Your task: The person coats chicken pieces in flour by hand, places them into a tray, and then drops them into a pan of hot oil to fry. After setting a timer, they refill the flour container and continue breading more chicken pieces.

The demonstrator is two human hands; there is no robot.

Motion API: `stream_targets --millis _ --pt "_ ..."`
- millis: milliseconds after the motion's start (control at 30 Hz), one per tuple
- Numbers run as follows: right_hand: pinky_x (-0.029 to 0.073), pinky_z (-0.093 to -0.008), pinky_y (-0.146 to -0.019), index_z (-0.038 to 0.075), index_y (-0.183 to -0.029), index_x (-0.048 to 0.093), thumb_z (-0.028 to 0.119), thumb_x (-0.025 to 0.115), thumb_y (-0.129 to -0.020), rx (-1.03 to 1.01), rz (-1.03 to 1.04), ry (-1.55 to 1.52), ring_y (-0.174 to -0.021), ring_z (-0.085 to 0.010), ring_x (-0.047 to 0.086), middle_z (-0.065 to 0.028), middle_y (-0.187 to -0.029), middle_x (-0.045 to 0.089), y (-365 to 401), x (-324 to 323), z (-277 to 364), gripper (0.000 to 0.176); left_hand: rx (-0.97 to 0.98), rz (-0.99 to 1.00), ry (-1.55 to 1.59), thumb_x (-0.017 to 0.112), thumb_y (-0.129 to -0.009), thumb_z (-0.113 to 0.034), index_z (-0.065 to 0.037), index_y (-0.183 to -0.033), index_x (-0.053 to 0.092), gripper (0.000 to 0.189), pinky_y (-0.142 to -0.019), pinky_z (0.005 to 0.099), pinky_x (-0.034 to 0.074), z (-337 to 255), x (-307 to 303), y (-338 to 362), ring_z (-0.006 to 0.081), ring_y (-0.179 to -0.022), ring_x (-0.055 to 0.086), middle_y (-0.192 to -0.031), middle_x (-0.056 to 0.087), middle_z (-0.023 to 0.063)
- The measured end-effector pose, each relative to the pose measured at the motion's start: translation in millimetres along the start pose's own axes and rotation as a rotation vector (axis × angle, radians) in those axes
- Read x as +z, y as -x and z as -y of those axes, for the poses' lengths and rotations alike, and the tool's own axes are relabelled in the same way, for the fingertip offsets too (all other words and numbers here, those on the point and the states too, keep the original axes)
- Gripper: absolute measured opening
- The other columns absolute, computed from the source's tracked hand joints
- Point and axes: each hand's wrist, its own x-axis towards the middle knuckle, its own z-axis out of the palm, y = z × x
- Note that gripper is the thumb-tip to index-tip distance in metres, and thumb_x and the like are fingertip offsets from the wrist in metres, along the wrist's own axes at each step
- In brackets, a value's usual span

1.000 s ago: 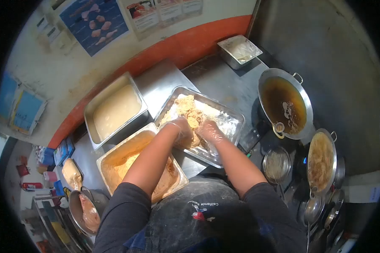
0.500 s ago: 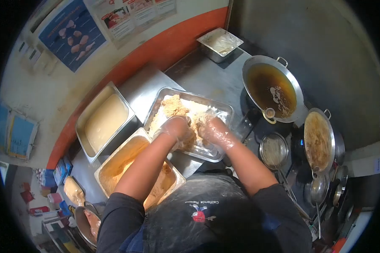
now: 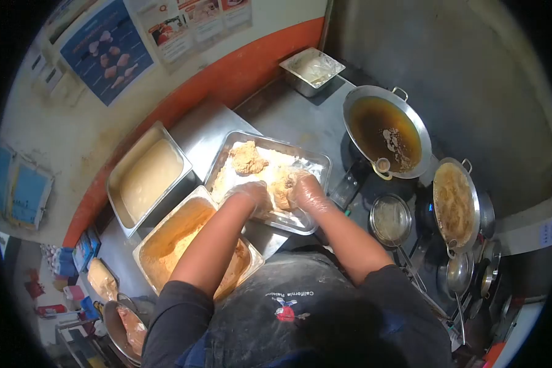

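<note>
Both the left hand (image 3: 249,195) and right hand (image 3: 307,191) curl round one floured piece (image 3: 281,187). At 11 o'clock of it sits a second piece (image 3: 248,158).

Cream wall (image 3: 73,132) — orange band (image 3: 251,58), posters (image 3: 101,52) above.

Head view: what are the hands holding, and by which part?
A breaded chicken piece in the flour tray, cupped from both sides: left hand on its left, right hand on its right.
</note>
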Motion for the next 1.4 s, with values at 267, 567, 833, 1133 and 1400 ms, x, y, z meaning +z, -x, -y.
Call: stream_targets --millis 267,567,833,1133,1400 --pt "0.058 -0.0456 -0.075 0.003 -0.105 0.072 0.027 0.06 -0.105 -0.151 -0.05 -0.282 -0.08 -0.0252 0.07 -0.014 -0.092 0.075 17 -42 37 0.027 -0.003 -0.113 0.149 0.075 -0.098 -0.058 -0.007 -0.158 0.057 0.082 -0.116 0.0526 0.052 -25 -10 108 0.0427 -0.141 0.064 -0.152 0.066 0.026" --pt "0.058 -0.0494 -0.09 0.005 -0.104 0.077 0.028 0.081 -0.091 -0.518 -0.361 -0.225 -0.094 -0.042 0.072 -0.0224 -0.096 0.074 50 -167 2 0.027 0.095 -0.44 0.0 0.089 -0.088 -0.046 -0.003 -0.153 0.061 0.083 -0.118 0.0546 0.046 -37 33 135 0.0453 -0.134 0.064 -0.138 0.071 0.0295" --pt "0.057 -0.0502 -0.088 0.012 -0.096 0.08 0.02 0.081 -0.085 -0.254 -0.466 0.307 -0.091 -0.0375 0.071 -0.0137 -0.088 0.072 214 -433 -80 0.014 -0.028 -0.479 -0.087 0.092 -0.081 -0.049 -0.002 -0.157 0.06 0.095 -0.134 0.058 0.029 -56 83 147 0.0523 -0.157 0.042 -0.161 0.056 0.0314" --pt "0.059 -0.0478 -0.094 0.009 -0.104 0.081 0.013 0.076 -0.092 0.433 -0.593 0.35 -0.099 -0.0387 0.074 -0.0195 -0.105 0.077 333 -545 -339 0.013 -0.17 -0.7 -0.042 0.098 -0.069 -0.031 -0.004 -0.146 0.068 0.087 -0.127 0.0606 0.039 -96 92 136 0.0544 -0.151 0.047 -0.159 0.057 0.0318" --pt "0.06 -0.0463 -0.091 0.01 -0.113 0.082 0.017 0.082 -0.089 0.715 -0.231 0.555 -0.099 -0.0385 0.076 -0.0214 -0.108 0.08 376 -594 -514 0.026 -0.182 -0.654 -0.186 0.096 -0.071 -0.019 -0.003 -0.146 0.069 0.081 -0.128 0.0539 0.041 -96 93 136 0.0468 -0.152 0.051 -0.157 0.063 0.0262"
